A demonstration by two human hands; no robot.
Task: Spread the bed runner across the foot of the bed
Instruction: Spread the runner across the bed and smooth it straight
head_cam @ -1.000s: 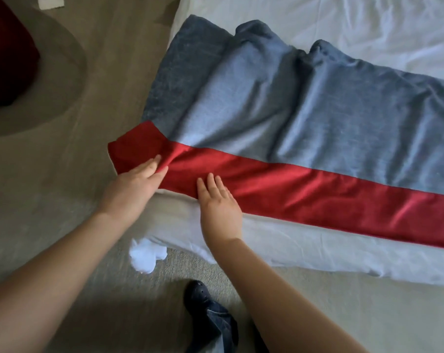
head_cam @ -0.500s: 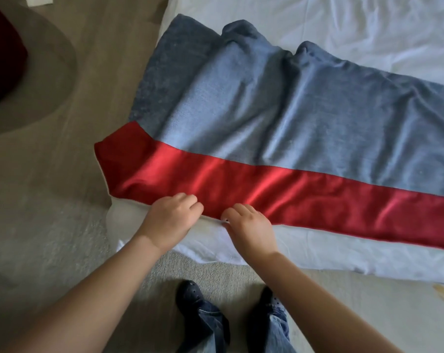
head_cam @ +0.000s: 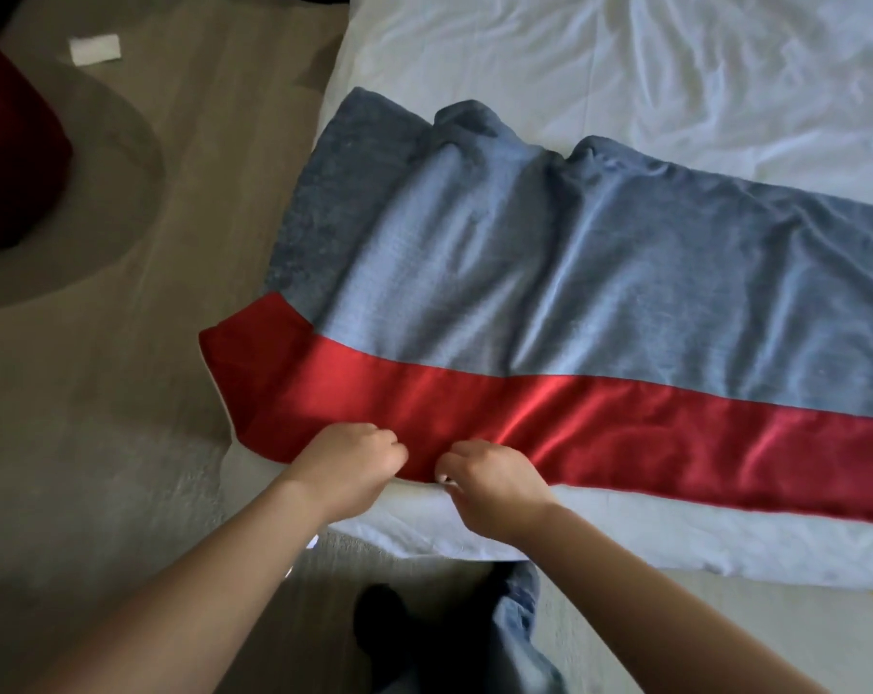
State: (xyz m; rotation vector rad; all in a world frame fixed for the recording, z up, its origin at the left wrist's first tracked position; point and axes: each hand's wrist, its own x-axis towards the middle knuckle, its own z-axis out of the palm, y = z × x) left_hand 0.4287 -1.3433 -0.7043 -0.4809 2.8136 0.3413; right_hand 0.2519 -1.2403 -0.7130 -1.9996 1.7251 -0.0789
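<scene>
The bed runner is grey-blue with a broad red band along its near edge. It lies across the foot of the white bed, its left end draped over the bed's corner. Long wrinkles run through the grey part near the far edge. My left hand has its fingers curled on the red band's near hem. My right hand pinches the same hem a little to the right. Both hands sit close together at the mattress edge.
Beige carpet lies left of and below the bed. A dark red round object sits at the far left, with a small white paper beyond it. My feet in dark shoes and jeans stand against the bed's near side.
Both hands went from lying flat on the red band to curling on its near hem. The red band now lies flatter, with its fold near the corner gone.
</scene>
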